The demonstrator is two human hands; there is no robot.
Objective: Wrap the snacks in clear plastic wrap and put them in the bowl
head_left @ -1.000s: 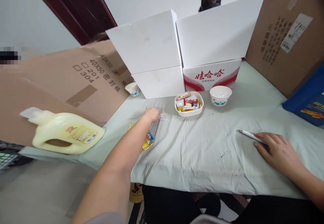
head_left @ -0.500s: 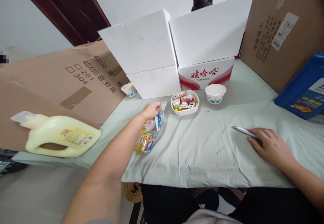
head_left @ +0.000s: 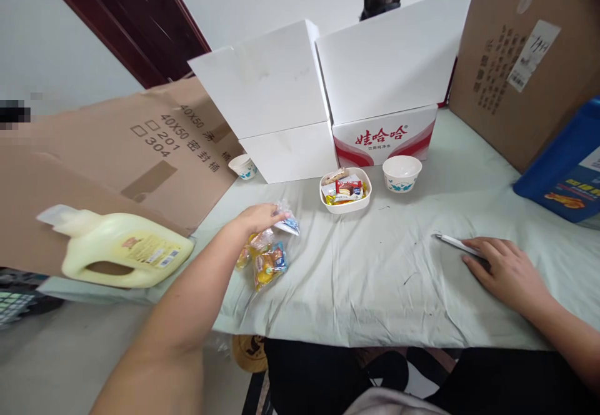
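My left hand (head_left: 257, 217) reaches across the pale cloth and pinches a clear snack bag (head_left: 287, 221) with blue print. More wrapped snacks (head_left: 266, 260) in yellow and orange lie just below it. My right hand (head_left: 504, 271) rests flat on the cloth at the right, its fingertips on a white pen (head_left: 457, 245). A square white dish (head_left: 345, 191) of wrapped sweets stands behind the bag, with a white paper bowl (head_left: 402, 174) to its right.
White cartons (head_left: 328, 109) form a wall at the back; a person's head shows above them. A yellow detergent jug (head_left: 117, 251) lies at the left on brown cardboard (head_left: 140, 152). A small cup (head_left: 242, 166), another cardboard sheet (head_left: 515, 59) and a blue pack (head_left: 562, 171) flank the sides.
My left hand has drawn back toward me with the clear bag, and the snack packets now lie nearer the table's front edge. The right hand stays on the pen.
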